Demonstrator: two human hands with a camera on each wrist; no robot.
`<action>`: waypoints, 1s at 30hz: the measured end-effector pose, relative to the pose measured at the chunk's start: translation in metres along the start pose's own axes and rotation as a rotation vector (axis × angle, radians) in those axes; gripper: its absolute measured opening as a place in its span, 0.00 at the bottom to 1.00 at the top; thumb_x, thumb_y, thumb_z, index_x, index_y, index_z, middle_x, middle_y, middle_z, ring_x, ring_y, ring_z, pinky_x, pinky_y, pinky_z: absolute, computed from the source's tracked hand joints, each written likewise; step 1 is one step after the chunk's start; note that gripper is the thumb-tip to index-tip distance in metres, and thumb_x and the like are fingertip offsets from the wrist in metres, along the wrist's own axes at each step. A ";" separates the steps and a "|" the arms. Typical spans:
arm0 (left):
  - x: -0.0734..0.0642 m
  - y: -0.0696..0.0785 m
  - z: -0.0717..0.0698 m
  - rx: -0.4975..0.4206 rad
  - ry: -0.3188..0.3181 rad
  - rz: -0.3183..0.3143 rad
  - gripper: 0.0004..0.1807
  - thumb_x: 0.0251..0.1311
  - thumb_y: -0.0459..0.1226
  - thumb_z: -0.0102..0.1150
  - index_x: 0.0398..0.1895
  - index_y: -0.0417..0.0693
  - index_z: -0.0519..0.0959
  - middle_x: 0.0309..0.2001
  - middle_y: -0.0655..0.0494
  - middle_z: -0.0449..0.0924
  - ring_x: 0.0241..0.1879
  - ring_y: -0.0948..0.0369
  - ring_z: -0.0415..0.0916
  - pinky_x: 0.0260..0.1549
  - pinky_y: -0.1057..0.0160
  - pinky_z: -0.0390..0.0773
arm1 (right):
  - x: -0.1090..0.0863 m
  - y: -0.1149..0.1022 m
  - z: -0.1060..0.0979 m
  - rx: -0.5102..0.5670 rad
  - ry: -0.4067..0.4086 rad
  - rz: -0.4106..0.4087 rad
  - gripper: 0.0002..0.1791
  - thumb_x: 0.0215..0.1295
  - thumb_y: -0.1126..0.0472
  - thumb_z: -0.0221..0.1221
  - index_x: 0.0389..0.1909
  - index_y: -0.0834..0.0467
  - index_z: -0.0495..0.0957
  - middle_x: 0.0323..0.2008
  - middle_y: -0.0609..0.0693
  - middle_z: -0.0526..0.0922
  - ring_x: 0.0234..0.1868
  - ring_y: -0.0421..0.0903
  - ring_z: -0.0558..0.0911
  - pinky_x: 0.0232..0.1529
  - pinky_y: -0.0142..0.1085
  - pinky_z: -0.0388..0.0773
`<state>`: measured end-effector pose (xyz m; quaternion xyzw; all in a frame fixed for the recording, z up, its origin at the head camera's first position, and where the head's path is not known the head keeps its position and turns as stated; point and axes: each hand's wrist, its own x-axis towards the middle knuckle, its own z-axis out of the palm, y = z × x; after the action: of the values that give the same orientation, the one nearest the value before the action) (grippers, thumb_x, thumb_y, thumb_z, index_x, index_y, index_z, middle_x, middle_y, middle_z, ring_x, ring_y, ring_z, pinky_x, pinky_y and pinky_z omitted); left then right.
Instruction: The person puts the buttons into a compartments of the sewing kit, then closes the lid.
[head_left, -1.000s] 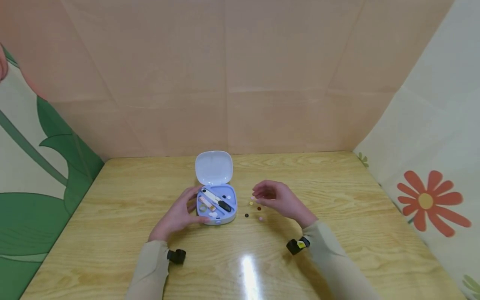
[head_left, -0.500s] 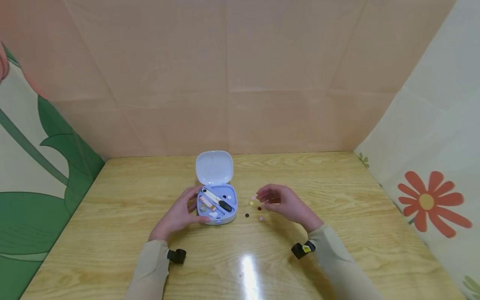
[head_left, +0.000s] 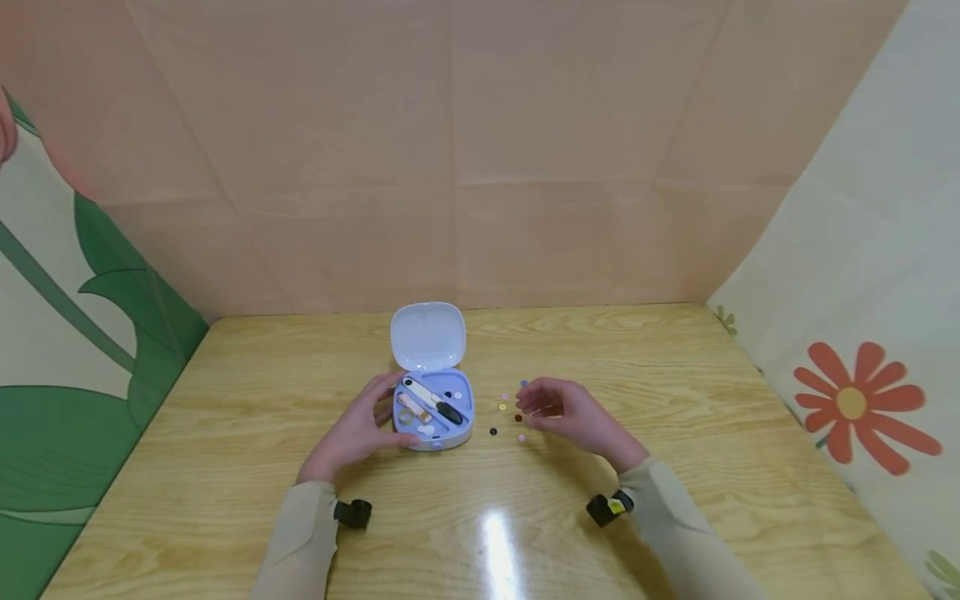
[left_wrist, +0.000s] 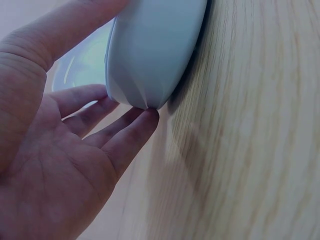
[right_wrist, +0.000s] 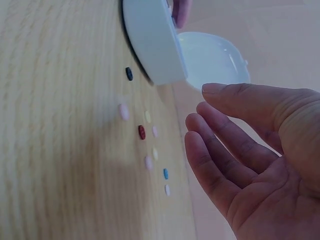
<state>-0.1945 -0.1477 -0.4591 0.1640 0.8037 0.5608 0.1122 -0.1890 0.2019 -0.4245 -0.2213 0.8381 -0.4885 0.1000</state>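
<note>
A small lilac box (head_left: pixel 467 429) with inner compartments stands with its white lid (head_left: pixel 428 336) raised. My left hand (head_left: pixel 356 433) holds its left side, thumb at the front corner and fingers behind; in the left wrist view the fingertips touch the wall of the box (left_wrist: pixel 150 55). To the right lie several small buttons: a black button (head_left: pixel 493 432), a yellow button (head_left: pixel 502 407), a dark red button (head_left: pixel 518 417) and pink ones among them. My right hand (head_left: pixel 564 412) hovers over their right side, fingers loosely bent, nothing between thumb and fingers. A blue button (right_wrist: pixel 166 174) lies below its fingertips.
Inside the box lie a white tool with a black handle (head_left: pixel 448 411), a pale pink strip (head_left: pixel 413 407), a yellowish ring (head_left: pixel 406 416) and small white and black pieces. The wooden table (head_left: pixel 225 500) meets a draped beige backdrop (head_left: pixel 450 167) behind.
My right hand has drawn right and slightly toward me, away from the pink and yellow buttons. A blue button now shows beyond its fingertips. My left hand and the box stay put.
</note>
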 end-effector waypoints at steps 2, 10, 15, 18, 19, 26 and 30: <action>0.000 0.000 0.000 -0.002 0.000 0.003 0.53 0.41 0.35 0.77 0.73 0.56 0.57 0.70 0.52 0.54 0.67 0.47 0.57 0.65 0.50 0.63 | -0.001 0.003 0.001 -0.001 -0.003 -0.009 0.15 0.59 0.72 0.63 0.47 0.63 0.77 0.44 0.60 0.81 0.46 0.55 0.80 0.48 0.42 0.81; -0.009 0.027 0.001 -0.011 -0.021 -0.014 0.52 0.45 0.30 0.75 0.73 0.45 0.55 0.70 0.43 0.52 0.67 0.43 0.55 0.66 0.46 0.61 | -0.003 0.010 0.004 -0.005 -0.035 -0.009 0.17 0.58 0.74 0.63 0.49 0.65 0.76 0.44 0.59 0.81 0.46 0.57 0.79 0.47 0.40 0.81; -0.012 0.036 0.000 -0.008 -0.021 0.000 0.51 0.45 0.31 0.75 0.72 0.44 0.56 0.69 0.42 0.53 0.66 0.41 0.56 0.65 0.44 0.61 | -0.003 0.012 0.005 -0.014 -0.039 0.019 0.17 0.58 0.73 0.63 0.49 0.64 0.76 0.44 0.56 0.81 0.47 0.54 0.79 0.47 0.38 0.81; -0.011 0.032 0.001 -0.014 -0.017 0.001 0.51 0.45 0.31 0.75 0.73 0.45 0.56 0.69 0.43 0.54 0.66 0.42 0.56 0.65 0.44 0.61 | -0.004 0.008 0.006 -0.005 -0.039 0.015 0.17 0.58 0.73 0.64 0.49 0.65 0.76 0.44 0.58 0.81 0.47 0.56 0.79 0.48 0.39 0.81; -0.009 0.027 0.001 -0.012 -0.013 0.000 0.52 0.44 0.31 0.75 0.73 0.45 0.55 0.70 0.43 0.53 0.67 0.42 0.55 0.65 0.44 0.61 | -0.005 0.007 0.007 0.000 -0.039 0.011 0.17 0.57 0.74 0.63 0.48 0.67 0.76 0.44 0.59 0.81 0.47 0.58 0.79 0.48 0.41 0.80; -0.001 0.002 0.000 0.007 0.002 -0.001 0.54 0.40 0.39 0.78 0.72 0.57 0.58 0.69 0.54 0.56 0.66 0.48 0.58 0.65 0.51 0.64 | -0.004 0.015 0.009 -0.001 -0.039 0.010 0.16 0.56 0.72 0.65 0.47 0.64 0.77 0.43 0.59 0.81 0.45 0.56 0.79 0.47 0.39 0.81; -0.001 0.003 0.000 0.007 0.004 0.000 0.54 0.40 0.39 0.78 0.72 0.57 0.58 0.69 0.54 0.56 0.66 0.48 0.57 0.65 0.51 0.64 | -0.005 0.016 0.010 -0.004 -0.050 0.001 0.16 0.57 0.71 0.65 0.47 0.65 0.77 0.43 0.59 0.81 0.45 0.55 0.79 0.47 0.39 0.81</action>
<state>-0.1928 -0.1473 -0.4567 0.1632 0.8058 0.5584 0.1103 -0.1852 0.2032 -0.4431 -0.2331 0.8365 -0.4810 0.1208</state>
